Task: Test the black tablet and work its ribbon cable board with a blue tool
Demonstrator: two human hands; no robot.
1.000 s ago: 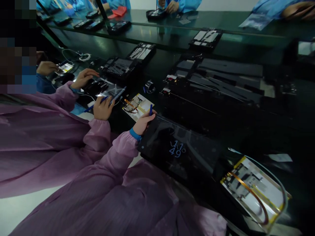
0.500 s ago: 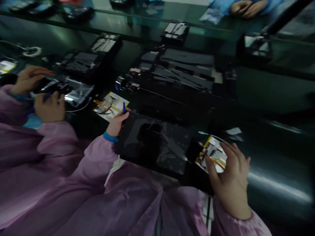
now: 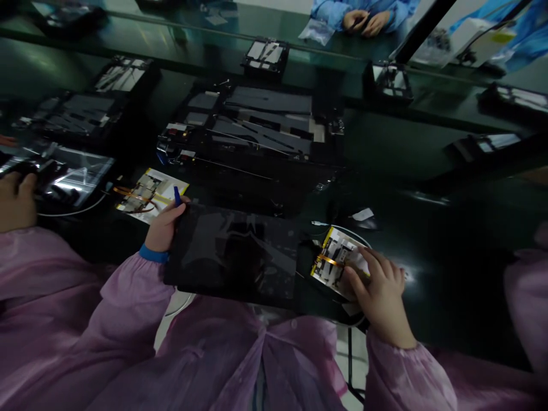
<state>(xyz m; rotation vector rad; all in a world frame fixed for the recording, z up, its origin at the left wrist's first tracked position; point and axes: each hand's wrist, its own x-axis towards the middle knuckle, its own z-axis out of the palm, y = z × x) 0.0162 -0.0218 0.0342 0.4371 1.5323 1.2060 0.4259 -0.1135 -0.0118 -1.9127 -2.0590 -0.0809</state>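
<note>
A dark green surface (image 3: 428,240) fills most of the frame, crossed in the upper half by a long black fixture (image 3: 252,128) whose detail is lost in shadow. Below it, at centre, lies a black tablet (image 3: 235,254), screen unlit and reflecting the room; its near edge hangs over the surface toward the wearer's pink smock. The left hand (image 3: 165,225), lower left of centre, grips the tablet's left edge while pinching a blue pen (image 3: 177,196), only the pen's top showing above the fingers. The right hand (image 3: 379,297), lower right of centre, rests with spread fingers on a small yellow-edged circuit card (image 3: 336,260) just right of the tablet; the palm hides the card's near corner, and whether it is gripped or merely pressed cannot be told. A similar card (image 3: 149,194) lies at middle left. A neighbour's hand (image 3: 17,200) is cut off by the left edge, beside a shiny plastic tray (image 3: 81,174). Blue-sleeved hands (image 3: 363,20) appear at the top edge.
</note>
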